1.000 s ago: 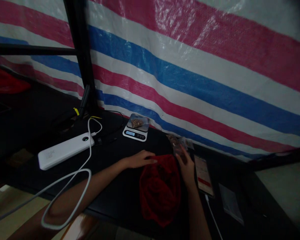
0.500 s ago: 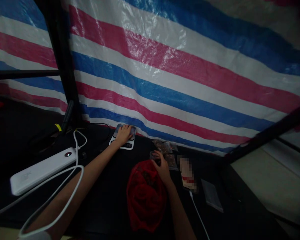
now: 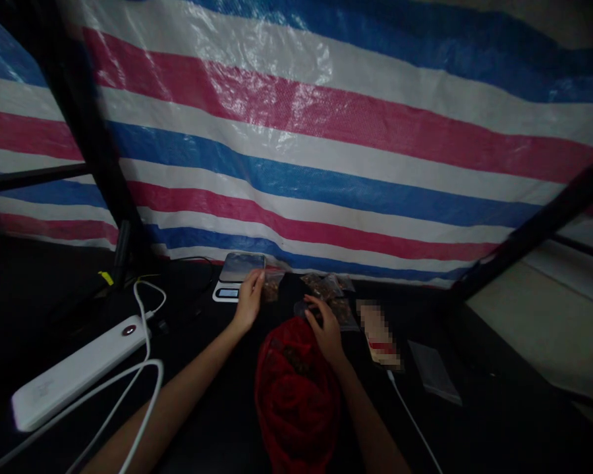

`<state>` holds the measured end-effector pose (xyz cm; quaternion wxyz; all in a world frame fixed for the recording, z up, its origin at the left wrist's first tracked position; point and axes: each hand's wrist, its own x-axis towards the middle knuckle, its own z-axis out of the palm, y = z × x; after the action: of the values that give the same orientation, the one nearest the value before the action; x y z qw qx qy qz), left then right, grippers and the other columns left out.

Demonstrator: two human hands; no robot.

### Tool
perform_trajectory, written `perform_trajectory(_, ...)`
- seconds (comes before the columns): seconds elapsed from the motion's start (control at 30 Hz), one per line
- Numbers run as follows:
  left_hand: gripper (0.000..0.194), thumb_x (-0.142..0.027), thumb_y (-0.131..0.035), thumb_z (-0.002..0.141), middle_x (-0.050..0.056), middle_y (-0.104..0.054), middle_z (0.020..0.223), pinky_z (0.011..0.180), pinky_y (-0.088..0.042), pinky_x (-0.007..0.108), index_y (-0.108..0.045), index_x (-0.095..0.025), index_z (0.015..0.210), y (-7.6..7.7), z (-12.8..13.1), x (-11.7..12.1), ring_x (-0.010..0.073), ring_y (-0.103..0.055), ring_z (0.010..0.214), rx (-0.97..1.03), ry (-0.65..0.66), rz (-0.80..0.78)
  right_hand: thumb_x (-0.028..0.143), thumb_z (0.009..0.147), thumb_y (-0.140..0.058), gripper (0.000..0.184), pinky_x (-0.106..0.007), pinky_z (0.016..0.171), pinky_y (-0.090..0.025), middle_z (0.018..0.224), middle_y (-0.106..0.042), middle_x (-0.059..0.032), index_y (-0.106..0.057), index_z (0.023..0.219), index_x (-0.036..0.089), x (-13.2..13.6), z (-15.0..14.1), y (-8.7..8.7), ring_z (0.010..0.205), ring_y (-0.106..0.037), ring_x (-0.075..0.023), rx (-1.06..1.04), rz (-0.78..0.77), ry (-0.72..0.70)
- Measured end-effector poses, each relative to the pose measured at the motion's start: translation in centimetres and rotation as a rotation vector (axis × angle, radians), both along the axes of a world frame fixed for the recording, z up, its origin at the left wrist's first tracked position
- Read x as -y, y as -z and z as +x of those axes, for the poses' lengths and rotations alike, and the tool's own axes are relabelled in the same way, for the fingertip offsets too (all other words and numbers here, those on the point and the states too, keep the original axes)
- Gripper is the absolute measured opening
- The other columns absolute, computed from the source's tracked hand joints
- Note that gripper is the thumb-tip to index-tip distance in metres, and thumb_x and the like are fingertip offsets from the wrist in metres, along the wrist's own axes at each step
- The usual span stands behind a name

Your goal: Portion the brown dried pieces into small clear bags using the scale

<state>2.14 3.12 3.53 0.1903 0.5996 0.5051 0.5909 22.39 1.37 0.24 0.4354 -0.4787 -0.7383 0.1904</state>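
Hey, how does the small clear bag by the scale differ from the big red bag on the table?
The small clear bag is see-through, while the big red bag is dark red and mostly hides what is inside. The small clear bag is far smaller than the big red bag. The small clear bag sits beside the left hand near the scale; the big red bag lies crumpled closer to the person, below the right hand. Both seem to hold brown bits.

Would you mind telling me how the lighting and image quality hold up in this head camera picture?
In the head view, the striped plastic tarp shows white glare at upper centre, while the black tabletop sinks into shadow and the left hand and right hand look dim. The phone is pixelated, and wide-angle distortion bends the stripes.
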Motion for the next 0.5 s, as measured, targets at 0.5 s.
perform_trajectory(0.5,0.027,-0.038,-0.052,0.075,0.001,-0.06,0.066,0.061,-0.043,0.023,-0.061,-0.013,0.07,2.8,5.1,4.5,0.014,-0.054,0.065,0.299,0.054,-0.251,0.031,0.073,-0.057,0.014,-0.027,0.064,-0.044,0.07,-0.066,-0.0016,-0.066,0.069,0.02,0.2,-0.9,-0.6,0.069,-0.059,-0.0166,-0.267,-0.077,-0.069)
